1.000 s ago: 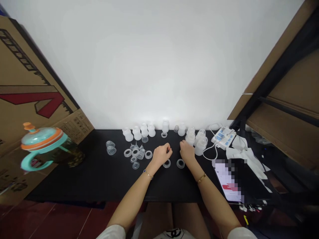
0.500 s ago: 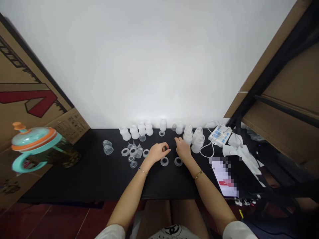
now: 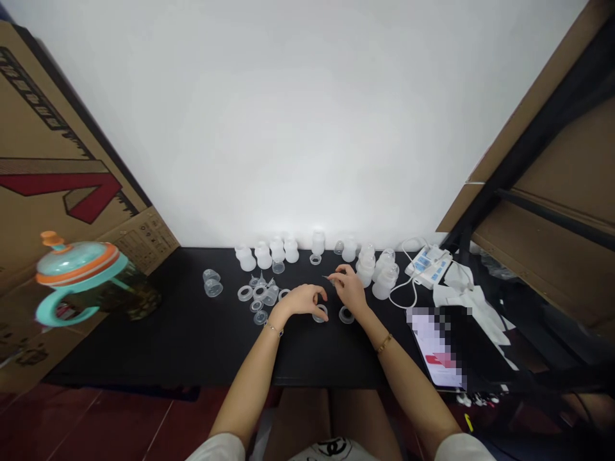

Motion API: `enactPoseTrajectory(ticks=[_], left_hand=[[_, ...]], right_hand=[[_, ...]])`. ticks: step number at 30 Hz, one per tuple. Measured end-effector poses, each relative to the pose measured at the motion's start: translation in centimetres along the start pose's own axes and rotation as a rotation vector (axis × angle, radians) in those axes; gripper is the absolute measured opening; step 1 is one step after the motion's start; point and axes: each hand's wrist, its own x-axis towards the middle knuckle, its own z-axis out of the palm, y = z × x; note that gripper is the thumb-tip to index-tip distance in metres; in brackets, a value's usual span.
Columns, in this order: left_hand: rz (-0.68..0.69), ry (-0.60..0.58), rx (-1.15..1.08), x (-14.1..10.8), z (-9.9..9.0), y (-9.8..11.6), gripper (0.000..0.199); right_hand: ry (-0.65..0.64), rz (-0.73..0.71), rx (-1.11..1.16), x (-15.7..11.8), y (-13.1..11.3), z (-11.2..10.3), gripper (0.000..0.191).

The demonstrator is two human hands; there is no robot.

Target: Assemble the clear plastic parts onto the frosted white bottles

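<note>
My left hand (image 3: 303, 301) is over the black table with thumb and fingers apart, beside a clear ring (image 3: 320, 313). A small, thin clear piece (image 3: 328, 279) is pinched in the fingertips of my right hand (image 3: 348, 287). Below that hand lies a second ring (image 3: 346, 314). Left of my left hand are several loose rings (image 3: 245, 293) and clear nipple-like parts (image 3: 271, 294). White bottles (image 3: 264, 255) stand along the wall, and bottles with clear caps (image 3: 385, 280) stand right of my right hand.
Clear domed caps (image 3: 213, 287) lie at the left, near a large teal-and-orange jug (image 3: 86, 278). On the right are a power strip (image 3: 429, 265) with a white cable, white tissues (image 3: 473, 307) and a phone (image 3: 435, 352). Cardboard flanks both sides.
My left hand has lowered to the near-left ring. My right hand has shifted slightly left, and a thin clear piece now shows at its fingertips. The view has shifted slightly.
</note>
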Motion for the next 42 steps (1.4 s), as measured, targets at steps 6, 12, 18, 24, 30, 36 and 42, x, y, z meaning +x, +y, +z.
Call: enactPoseTrajectory(ticks=[6, 12, 18, 24, 30, 36, 42], left_hand=[[-0.019, 0.035, -0.003, 0.0, 0.2, 0.1, 0.040], [-0.052, 0.218, 0.053, 0.3, 0.4, 0.1, 0.023], [-0.033, 0.307, 0.101, 0.6, 0.6, -0.1, 0.018], [0.022, 0.303, 0.119, 0.9, 1.0, -0.1, 0.025], [0.100, 0.281, 0.158, 0.7, 1.2, 0.0, 0.028], [0.118, 0.259, 0.195, 0.9, 1.6, -0.1, 0.021], [0.119, 0.284, 0.203, 1.1, 2.0, 0.0, 0.017]], right_hand=[[0.112, 0.051, 0.244, 0.4, 0.4, -0.1, 0.031], [0.111, 0.169, 0.532, 0.4, 0.2, -0.6, 0.029], [0.105, 0.293, 0.763, 0.5, 0.3, -0.5, 0.034], [0.118, 0.408, 0.889, 0.7, 0.3, -0.3, 0.037], [0.123, 0.455, 1.001, 0.9, 0.6, 0.0, 0.033], [0.094, 0.513, 1.074, 1.0, 0.5, 0.0, 0.035], [0.052, 0.563, 1.178, 1.0, 0.6, 0.0, 0.036]])
